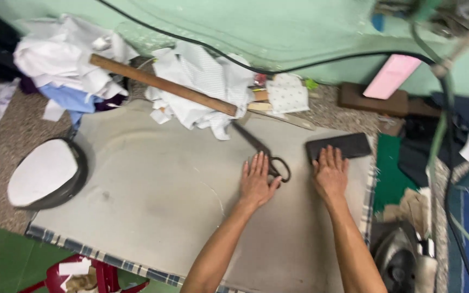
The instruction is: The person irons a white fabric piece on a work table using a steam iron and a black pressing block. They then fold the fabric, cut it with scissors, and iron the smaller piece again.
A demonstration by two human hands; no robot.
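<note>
Head view shows both hands lying flat, palms down, fingers spread, on a grey pad (153, 201). Left hand (256, 182) grips nothing; its fingertips touch the handles of the scissors (264, 152), which lie on the pad with blades pointing up-left toward a heap of white cloth (204, 87). Right hand (329, 173) also holds nothing; its fingertips rest on the near edge of a black strip (338, 145) at the pad's right end. A wooden stick (161, 84) lies across the cloth. An iron (400, 255) sits low at the right, off the pad.
</note>
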